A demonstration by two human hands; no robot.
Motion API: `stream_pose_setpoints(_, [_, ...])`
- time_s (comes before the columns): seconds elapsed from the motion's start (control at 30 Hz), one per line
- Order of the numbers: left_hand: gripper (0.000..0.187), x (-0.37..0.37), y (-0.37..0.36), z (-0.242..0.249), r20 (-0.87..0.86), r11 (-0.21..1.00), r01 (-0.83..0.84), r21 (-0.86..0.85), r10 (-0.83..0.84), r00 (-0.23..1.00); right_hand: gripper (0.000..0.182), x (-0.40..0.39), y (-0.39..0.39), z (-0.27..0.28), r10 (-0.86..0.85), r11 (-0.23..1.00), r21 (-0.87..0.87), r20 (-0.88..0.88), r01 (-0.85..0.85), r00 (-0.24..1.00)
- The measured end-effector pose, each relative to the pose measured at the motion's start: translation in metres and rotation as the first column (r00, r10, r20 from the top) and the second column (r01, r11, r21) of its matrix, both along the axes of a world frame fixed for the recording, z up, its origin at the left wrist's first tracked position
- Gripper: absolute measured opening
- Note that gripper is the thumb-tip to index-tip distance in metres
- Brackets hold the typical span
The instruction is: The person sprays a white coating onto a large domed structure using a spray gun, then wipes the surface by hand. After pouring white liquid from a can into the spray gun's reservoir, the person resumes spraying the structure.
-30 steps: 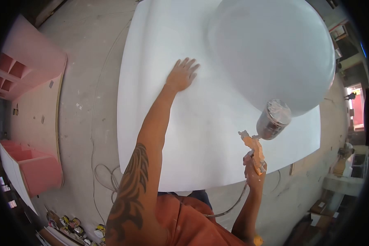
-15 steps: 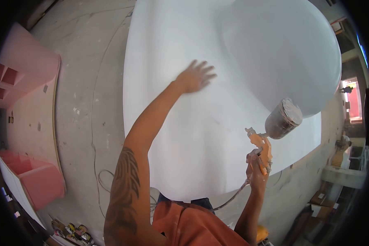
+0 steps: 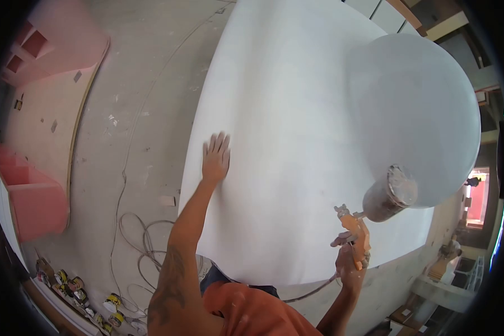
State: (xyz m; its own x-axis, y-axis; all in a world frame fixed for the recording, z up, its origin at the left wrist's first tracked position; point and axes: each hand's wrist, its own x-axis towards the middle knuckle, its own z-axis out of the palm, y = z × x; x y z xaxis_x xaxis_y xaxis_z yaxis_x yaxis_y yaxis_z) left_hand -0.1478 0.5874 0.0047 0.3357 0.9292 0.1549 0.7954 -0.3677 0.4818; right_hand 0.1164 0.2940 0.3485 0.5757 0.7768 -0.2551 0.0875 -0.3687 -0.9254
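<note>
A large white moulded piece (image 3: 274, 185) fills the middle of the view, with a broad rounded bulge (image 3: 417, 117) at its right. My left hand (image 3: 215, 158) lies flat on the left part of the white surface, fingers stretched out. In my right hand (image 3: 350, 262) is an orange spray gun (image 3: 357, 235), gripped by its handle over the lower right of the piece. A paint-smeared cup (image 3: 385, 199) is attached to the gun and tilts to the right. From the gun's handle a hose (image 3: 313, 292) runs down past my body.
Pink and bare-board furniture (image 3: 50, 117) stands at the left. A coiled hose (image 3: 145, 241) lies on the grey concrete floor (image 3: 151, 123). Several cans (image 3: 67, 283) are at the lower left. Boards and boxes (image 3: 409, 316) sit at the lower right.
My left hand has moved left and toward me across the white surface. The camera view has shifted, and the spray gun stays in my right hand.
</note>
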Motion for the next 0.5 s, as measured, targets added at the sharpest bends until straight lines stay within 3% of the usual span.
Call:
stream_pose_setpoints(0.03, [0.055, -0.008, -0.022, 0.017, -0.016, 0.998, -0.061, -0.025, 0.06, 0.998, 0.031, 0.002, 0.004, 0.013, 0.063, 0.995, -0.072, 0.006, -0.063, 0.998])
stream_pose_setpoints(0.1, [0.056, -0.038, -0.082, 0.018, -0.041, 0.966, -0.241, -0.09, 0.238, 0.97, 0.022, -0.005, 0.007, 0.021, 0.021, 0.997, -0.072, -0.009, -0.022, 1.0])
stream_pose_setpoints(0.17, [0.056, -0.082, -0.14, -0.035, 0.031, 0.81, -0.55, -0.204, 0.567, 0.823, 0.016, 0.005, -0.005, 0.016, 0.216, 0.967, -0.166, 0.122, -0.194, 0.969])
stream_pose_setpoints(0.2, [0.054, -0.11, -0.151, -0.05, -0.207, 0.374, -0.678, -0.633, 0.762, 0.614, 0.014, 0.001, -0.008, 0.016, 0.262, 0.958, -0.149, 0.114, -0.244, 0.958])
stream_pose_setpoints(0.23, [0.048, -0.144, -0.156, -0.098, -0.409, 0.404, -0.68, -0.612, 0.574, 0.71, 0.014, -0.007, -0.008, 0.016, 0.264, 0.958, -0.147, 0.119, -0.246, 0.957])
stream_pose_setpoints(0.3, [0.045, -0.158, -0.128, -0.166, -0.449, 0.722, -0.581, -0.374, 0.408, 0.795, 0.014, -0.033, -0.007, 0.014, 0.328, 0.934, -0.201, 0.15, -0.296, 0.933])
stream_pose_setpoints(0.33, [0.043, -0.095, -0.095, -0.102, -0.409, 0.664, -0.632, -0.399, 0.489, 0.771, 0.015, -0.016, 0.008, 0.028, 0.344, 0.928, -0.22, 0.184, -0.302, 0.921])
stream_pose_setpoints(0.37, [0.046, -0.073, -0.072, -0.113, -0.209, 0.848, -0.525, -0.069, 0.503, 0.839, 0.015, -0.034, 0.0, 0.012, 0.36, 0.918, -0.241, 0.18, -0.314, 0.915])
stream_pose_setpoints(0.4, [0.049, -0.029, -0.035, -0.083, -0.005, 0.863, -0.503, 0.037, 0.504, 0.864, 0.015, -0.041, 0.0, 0.002, 0.329, 0.934, -0.207, 0.188, -0.29, 0.925])
stream_pose_setpoints(0.43, [0.048, 0.012, -0.015, -0.057, 0.049, 0.911, -0.383, 0.151, 0.38, 0.923, 0.016, -0.043, 0.002, -0.002, 0.298, 0.948, -0.171, 0.194, -0.267, 0.935])
stream_pose_setpoints(0.47, [0.048, 0.047, 0.003, -0.056, 0.304, 0.997, -0.08, -0.015, 0.081, 0.949, 0.016, -0.044, 0.001, -0.002, 0.313, 0.942, -0.186, 0.188, -0.279, 0.931])
stream_pose_setpoints(0.5, [0.049, 0.074, -0.004, 0.014, 0.598, 0.986, 0.018, -0.165, 0.086, 0.797, 0.017, -0.042, -0.003, -0.002, 0.317, 0.932, -0.233, 0.162, -0.276, 0.934])
